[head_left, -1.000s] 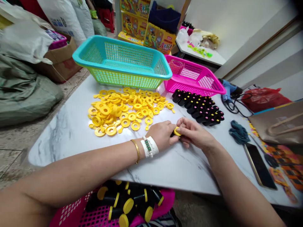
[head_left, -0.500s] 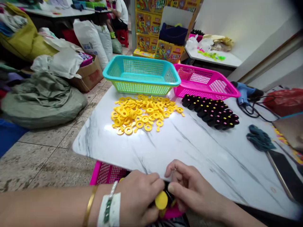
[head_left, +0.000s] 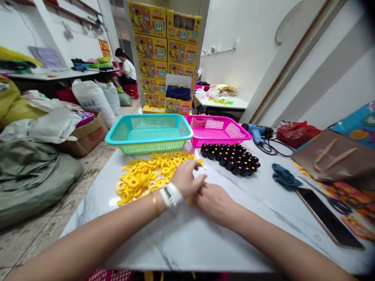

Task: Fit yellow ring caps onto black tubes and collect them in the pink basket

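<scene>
My left hand reaches over the right side of a pile of yellow ring-shaped plastic pieces, its thumb apart from its fingers and nothing visible between them. Close against it, my right hand is closed with its fingers bent inward; the fingertips are partly hidden. A bit of yellow shows by those fingertips, but I cannot tell whether it is gripped. Black cylindrical pieces with pink or yellow dots on top stand grouped to the right of the hands.
Behind the pile stand a turquoise basket and a pink basket. At right lie a blue heat-gun-like tool, a dark cloth, a phone and scissors. Another pink basket sits below the table edge.
Both hands have moved from the table's near edge forward to the yellow pile. The black piece with a yellow round end, earlier in my left hand, no longer shows there. The view has tilted up.
</scene>
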Demonstrator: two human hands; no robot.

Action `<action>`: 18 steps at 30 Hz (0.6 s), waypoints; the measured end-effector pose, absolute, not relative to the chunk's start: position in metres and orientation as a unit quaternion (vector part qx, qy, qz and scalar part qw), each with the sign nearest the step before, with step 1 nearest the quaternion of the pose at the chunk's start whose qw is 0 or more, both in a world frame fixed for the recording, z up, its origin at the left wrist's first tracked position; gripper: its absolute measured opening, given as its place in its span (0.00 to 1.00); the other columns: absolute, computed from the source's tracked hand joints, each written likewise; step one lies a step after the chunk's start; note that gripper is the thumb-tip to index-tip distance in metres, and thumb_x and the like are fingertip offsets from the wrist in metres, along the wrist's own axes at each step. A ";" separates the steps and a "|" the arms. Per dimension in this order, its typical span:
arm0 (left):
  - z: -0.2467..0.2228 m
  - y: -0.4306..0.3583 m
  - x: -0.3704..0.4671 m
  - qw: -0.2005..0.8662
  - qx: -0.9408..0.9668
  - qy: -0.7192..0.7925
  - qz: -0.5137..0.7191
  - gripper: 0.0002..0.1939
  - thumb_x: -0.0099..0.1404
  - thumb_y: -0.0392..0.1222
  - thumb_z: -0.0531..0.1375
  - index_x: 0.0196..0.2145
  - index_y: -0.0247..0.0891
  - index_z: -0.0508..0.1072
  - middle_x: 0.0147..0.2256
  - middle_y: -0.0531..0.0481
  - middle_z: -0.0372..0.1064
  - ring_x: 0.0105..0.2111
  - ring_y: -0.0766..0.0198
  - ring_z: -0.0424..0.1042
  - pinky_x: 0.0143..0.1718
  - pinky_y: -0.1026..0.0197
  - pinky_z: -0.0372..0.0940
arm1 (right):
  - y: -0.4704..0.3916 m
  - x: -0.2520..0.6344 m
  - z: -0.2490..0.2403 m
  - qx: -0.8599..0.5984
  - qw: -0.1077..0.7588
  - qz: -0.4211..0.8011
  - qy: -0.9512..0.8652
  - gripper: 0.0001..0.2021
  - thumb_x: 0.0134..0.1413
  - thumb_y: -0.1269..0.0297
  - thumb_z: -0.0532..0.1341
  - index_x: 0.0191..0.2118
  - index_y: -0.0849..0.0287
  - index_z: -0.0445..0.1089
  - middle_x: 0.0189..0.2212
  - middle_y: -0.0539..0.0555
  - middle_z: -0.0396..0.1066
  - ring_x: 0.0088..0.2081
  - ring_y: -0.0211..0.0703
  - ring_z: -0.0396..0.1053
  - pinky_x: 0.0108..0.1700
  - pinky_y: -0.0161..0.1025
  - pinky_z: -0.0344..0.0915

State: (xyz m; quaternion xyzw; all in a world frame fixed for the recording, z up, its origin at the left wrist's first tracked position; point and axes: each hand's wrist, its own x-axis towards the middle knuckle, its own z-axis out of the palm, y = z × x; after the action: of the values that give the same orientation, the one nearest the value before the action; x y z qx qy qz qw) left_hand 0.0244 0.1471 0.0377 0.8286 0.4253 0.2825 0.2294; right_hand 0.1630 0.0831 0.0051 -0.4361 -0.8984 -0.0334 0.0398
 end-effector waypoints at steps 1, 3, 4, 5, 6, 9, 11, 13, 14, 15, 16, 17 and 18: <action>0.034 0.167 0.039 0.220 0.823 0.441 0.282 0.13 0.61 0.45 0.62 0.42 0.37 0.71 0.41 0.47 0.72 0.44 0.60 0.71 0.48 0.59 0.65 | 0.080 0.167 0.006 -0.448 0.037 -0.043 -0.892 0.07 0.59 0.75 0.55 0.38 0.62 0.70 0.33 0.59 0.72 0.33 0.47 0.68 0.35 0.41 0.65; 0.025 0.202 0.064 0.208 0.812 0.469 0.279 0.16 0.59 0.44 0.63 0.44 0.35 0.71 0.45 0.43 0.71 0.48 0.56 0.69 0.53 0.56 0.63 | 0.078 0.174 0.010 -0.465 0.045 -0.050 -0.883 0.06 0.60 0.72 0.55 0.38 0.62 0.69 0.35 0.59 0.72 0.35 0.48 0.67 0.36 0.42 0.65; 0.022 0.216 0.074 0.204 0.806 0.482 0.275 0.18 0.59 0.44 0.63 0.45 0.34 0.70 0.47 0.41 0.69 0.50 0.54 0.68 0.53 0.55 0.62 | 0.078 0.176 0.013 -0.465 0.055 -0.046 -0.882 0.06 0.60 0.70 0.55 0.40 0.62 0.69 0.37 0.60 0.71 0.37 0.49 0.67 0.38 0.43 0.66; 0.019 0.227 0.083 0.202 0.801 0.495 0.269 0.20 0.58 0.44 0.63 0.47 0.34 0.70 0.49 0.39 0.69 0.51 0.52 0.68 0.54 0.54 0.62 | 0.078 0.178 0.016 -0.456 0.067 -0.036 -0.887 0.07 0.60 0.70 0.55 0.42 0.62 0.68 0.40 0.60 0.71 0.39 0.50 0.66 0.40 0.43 0.66; 0.017 0.237 0.089 0.201 0.796 0.508 0.262 0.21 0.57 0.44 0.64 0.47 0.33 0.70 0.49 0.38 0.68 0.52 0.51 0.68 0.54 0.54 0.62 | 0.079 0.180 0.018 -0.440 0.079 -0.018 -0.894 0.08 0.59 0.70 0.55 0.43 0.62 0.68 0.41 0.60 0.71 0.40 0.50 0.66 0.41 0.44 0.66; 0.014 0.254 0.101 0.204 0.778 0.545 0.236 0.19 0.57 0.42 0.61 0.46 0.31 0.71 0.47 0.35 0.71 0.49 0.49 0.70 0.52 0.55 0.62 | 0.078 0.190 0.020 -0.400 0.162 0.071 -0.900 0.11 0.57 0.69 0.57 0.46 0.60 0.68 0.41 0.58 0.73 0.40 0.48 0.68 0.43 0.44 0.67; 0.014 0.259 0.104 0.207 0.766 0.566 0.223 0.18 0.59 0.42 0.60 0.45 0.29 0.72 0.45 0.34 0.72 0.48 0.49 0.71 0.50 0.55 0.62 | 0.075 0.206 0.018 -0.452 0.285 0.130 -0.835 0.12 0.57 0.68 0.58 0.47 0.59 0.68 0.41 0.57 0.74 0.39 0.46 0.70 0.41 0.43 0.68; 0.016 0.263 0.107 0.210 0.762 0.571 0.220 0.19 0.60 0.44 0.58 0.45 0.29 0.72 0.46 0.33 0.72 0.48 0.49 0.71 0.48 0.56 0.63 | 0.072 0.230 0.013 -0.552 0.415 0.178 -0.701 0.11 0.57 0.66 0.59 0.46 0.58 0.69 0.40 0.57 0.74 0.39 0.44 0.71 0.39 0.41 0.69; 0.017 0.265 0.109 0.212 0.764 0.568 0.220 0.18 0.61 0.45 0.58 0.45 0.29 0.72 0.45 0.34 0.73 0.47 0.49 0.71 0.47 0.57 0.63 | 0.069 0.244 0.010 -0.599 0.462 0.204 -0.622 0.10 0.56 0.64 0.60 0.44 0.58 0.69 0.39 0.56 0.73 0.37 0.44 0.71 0.37 0.40 0.69; 0.017 0.266 0.112 0.215 0.767 0.562 0.221 0.18 0.62 0.46 0.57 0.45 0.30 0.72 0.45 0.35 0.74 0.46 0.51 0.72 0.46 0.58 0.63 | 0.067 0.257 0.007 -0.635 0.496 0.232 -0.545 0.10 0.56 0.62 0.61 0.43 0.58 0.70 0.37 0.55 0.73 0.35 0.43 0.71 0.35 0.39 0.69; 0.018 0.267 0.115 0.219 0.771 0.555 0.221 0.17 0.64 0.47 0.56 0.44 0.31 0.73 0.43 0.37 0.74 0.45 0.52 0.73 0.45 0.59 0.63 | 0.064 0.270 0.004 -0.658 0.520 0.259 -0.479 0.11 0.54 0.59 0.63 0.42 0.59 0.70 0.35 0.54 0.72 0.33 0.42 0.70 0.33 0.38 0.69; 0.019 0.268 0.118 0.223 0.775 0.549 0.221 0.17 0.65 0.48 0.54 0.42 0.32 0.73 0.41 0.39 0.75 0.43 0.54 0.73 0.43 0.60 0.63 | 0.061 0.282 0.001 -0.670 0.540 0.282 -0.425 0.13 0.52 0.57 0.64 0.41 0.60 0.70 0.34 0.54 0.72 0.31 0.41 0.70 0.31 0.37 0.69; 0.020 0.268 0.122 0.227 0.777 0.545 0.219 0.18 0.67 0.49 0.53 0.41 0.33 0.74 0.39 0.40 0.76 0.41 0.55 0.74 0.41 0.61 0.63 | 0.058 0.291 -0.001 -0.673 0.556 0.298 -0.386 0.15 0.50 0.56 0.66 0.41 0.60 0.70 0.34 0.54 0.72 0.31 0.41 0.70 0.29 0.36 0.69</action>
State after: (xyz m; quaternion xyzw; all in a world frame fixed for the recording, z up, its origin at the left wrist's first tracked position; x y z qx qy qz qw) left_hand 0.1216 0.2683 0.0199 0.7771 0.5446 0.2193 0.2268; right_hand 0.2912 0.0578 -0.0011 -0.6729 -0.3855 0.2984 0.5563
